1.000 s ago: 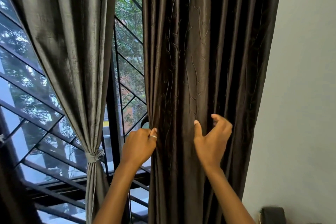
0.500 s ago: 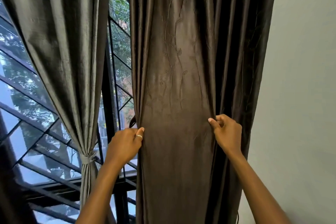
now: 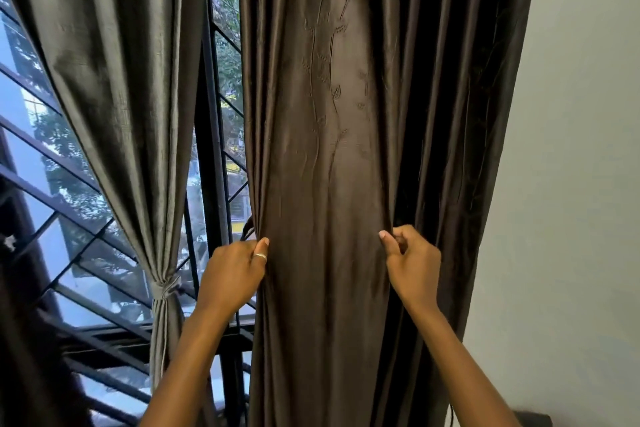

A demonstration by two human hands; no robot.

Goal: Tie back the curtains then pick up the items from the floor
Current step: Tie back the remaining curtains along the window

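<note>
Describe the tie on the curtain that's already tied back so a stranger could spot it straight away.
Find the black window grille. Over its left side hangs the grey curtain, and low down a matching grey band cinches it narrow. The brown curtain beside it has none.

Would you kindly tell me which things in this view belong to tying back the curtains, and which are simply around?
Part of the job:
- brown curtain, hanging loose, gripped by the left hand at its edge and the right hand at a fold
- grey curtain, already gathered by its tie-back

Just there:
- window grille
- white wall
- dark object, bottom right, unidentifiable
</note>
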